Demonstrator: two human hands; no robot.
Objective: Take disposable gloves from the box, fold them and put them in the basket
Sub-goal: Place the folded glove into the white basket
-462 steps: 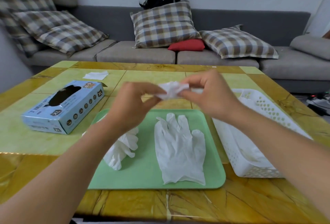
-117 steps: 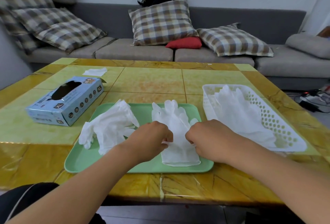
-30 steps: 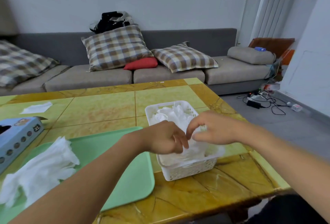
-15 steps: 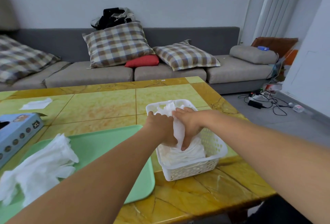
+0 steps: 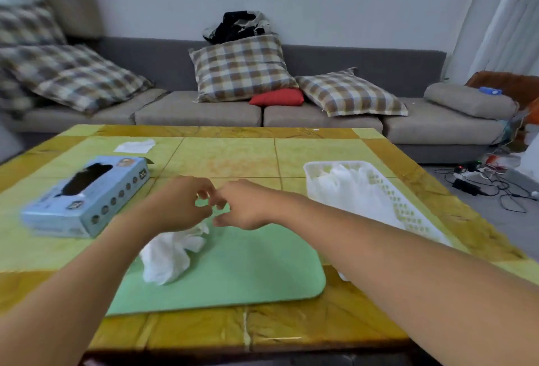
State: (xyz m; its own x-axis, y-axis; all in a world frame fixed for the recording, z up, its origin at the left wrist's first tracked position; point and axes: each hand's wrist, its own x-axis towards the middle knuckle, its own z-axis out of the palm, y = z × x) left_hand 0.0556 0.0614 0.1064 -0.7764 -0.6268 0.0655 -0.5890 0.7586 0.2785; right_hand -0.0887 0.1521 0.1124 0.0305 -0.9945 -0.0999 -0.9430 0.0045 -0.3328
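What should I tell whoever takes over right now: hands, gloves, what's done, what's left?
Left hand and right hand: both hover over the green tray, fingers loosely curled, holding nothing.
One crumpled glove lies unfolded on the tray's left side, just below the left hand.
Basket, right of the tray, already holds a pile of white gloves.
Glove box sits left of the tray, opening up.
Left: fold the tray glove and put it in the basket. Whether the box still holds more cannot be seen.
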